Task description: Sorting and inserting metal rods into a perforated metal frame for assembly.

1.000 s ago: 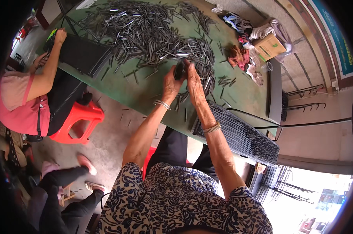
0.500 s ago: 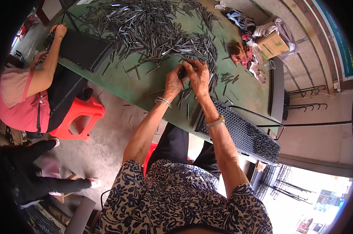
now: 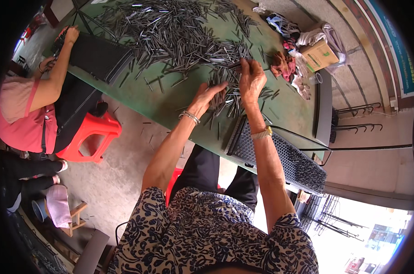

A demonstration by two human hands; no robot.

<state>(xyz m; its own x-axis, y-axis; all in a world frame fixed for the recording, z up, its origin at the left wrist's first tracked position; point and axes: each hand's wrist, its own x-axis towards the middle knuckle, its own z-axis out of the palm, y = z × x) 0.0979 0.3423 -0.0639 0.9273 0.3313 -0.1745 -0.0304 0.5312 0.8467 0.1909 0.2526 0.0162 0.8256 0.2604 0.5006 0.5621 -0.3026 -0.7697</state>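
A heap of thin dark sticks (image 3: 170, 36) covers the far middle of the green table (image 3: 170, 107). My left hand (image 3: 206, 98) is at the near edge of this heap. Its thumb stretches out over a smaller cluster of sticks (image 3: 232, 100); the other fingers are partly hidden. To its right, my right hand (image 3: 253, 82) is raised a little, with thumb and fingers pinched together. A dark stick appears to be at its fingertips, partly covered. Close by my right forearm, a black perforated panel (image 3: 280, 150) leans at the table's front edge.
At left a person (image 3: 33, 105) sits by a red stool (image 3: 90, 137) and handles a black panel (image 3: 101, 57). Cloths (image 3: 282, 66), a cardboard box (image 3: 320, 55) and a clear cup (image 3: 315, 77) are at the right. A black rod (image 3: 371, 146) reaches out beyond the table.
My hands were together around a dark bundle; now they are apart. The right moved right, and sticks show between them. At lower left, another person's legs moved left, uncovering a small stool.
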